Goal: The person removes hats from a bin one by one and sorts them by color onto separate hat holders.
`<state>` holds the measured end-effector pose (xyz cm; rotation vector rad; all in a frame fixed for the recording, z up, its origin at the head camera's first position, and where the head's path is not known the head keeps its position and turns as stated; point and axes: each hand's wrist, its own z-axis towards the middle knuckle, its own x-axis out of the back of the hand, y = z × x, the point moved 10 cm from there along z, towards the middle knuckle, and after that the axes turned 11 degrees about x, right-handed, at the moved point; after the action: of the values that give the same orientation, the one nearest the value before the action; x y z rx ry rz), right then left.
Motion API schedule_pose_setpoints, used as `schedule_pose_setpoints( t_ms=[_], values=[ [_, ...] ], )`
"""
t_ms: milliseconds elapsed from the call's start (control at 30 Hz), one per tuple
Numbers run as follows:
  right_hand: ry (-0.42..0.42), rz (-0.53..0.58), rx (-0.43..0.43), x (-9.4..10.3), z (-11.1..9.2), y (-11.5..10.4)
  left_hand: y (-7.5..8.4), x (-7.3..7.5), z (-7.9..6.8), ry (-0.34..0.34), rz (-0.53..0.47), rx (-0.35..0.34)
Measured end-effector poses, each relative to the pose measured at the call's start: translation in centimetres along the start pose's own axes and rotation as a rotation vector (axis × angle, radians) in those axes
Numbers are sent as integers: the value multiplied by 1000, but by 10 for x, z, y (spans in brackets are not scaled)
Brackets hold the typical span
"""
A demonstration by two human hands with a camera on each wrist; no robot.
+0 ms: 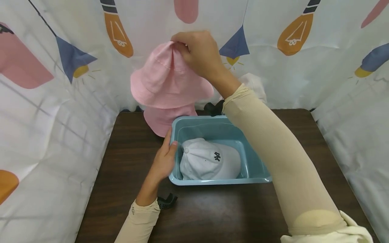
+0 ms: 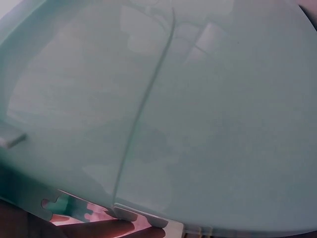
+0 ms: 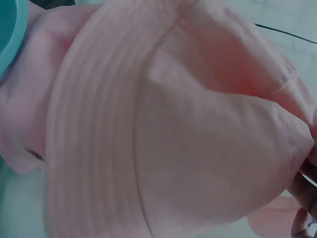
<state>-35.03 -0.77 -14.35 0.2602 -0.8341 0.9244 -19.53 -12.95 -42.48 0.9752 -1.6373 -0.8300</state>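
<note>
High above the back of the table, my right hand [image 1: 199, 50] pinches the crown of a pink bucket hat [image 1: 170, 81], which hangs brim down. The right wrist view shows the hat's stitched brim [image 3: 94, 124] up close, with fingertips at the right edge. My left hand [image 1: 164, 160] grips the left rim of a light blue plastic basin [image 1: 218, 182], thumb at the rim and fingers along the outer side. Inside the basin lies a white baseball cap [image 1: 209, 160] with a dark logo. The basin's pale wall [image 2: 198, 124] fills the left wrist view.
Another pink hat [image 1: 167, 119] sits behind the basin's left corner, below the raised one. Behind my right forearm are a white hat [image 1: 253, 86] and a black item [image 1: 214, 108]. Printed white curtains [image 1: 152, 20] surround the dark wood table [image 1: 121, 175].
</note>
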Motion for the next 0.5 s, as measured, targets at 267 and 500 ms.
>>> schedule_pose_setpoints(
  t_ms=[267, 500],
  values=[
    [19, 1, -52, -38, -3, 7, -2, -2, 0, -9, -7, 15],
    [2, 30, -72, -61, -15, 6, -1, -1, 0, -13, -21, 6]
  ],
)
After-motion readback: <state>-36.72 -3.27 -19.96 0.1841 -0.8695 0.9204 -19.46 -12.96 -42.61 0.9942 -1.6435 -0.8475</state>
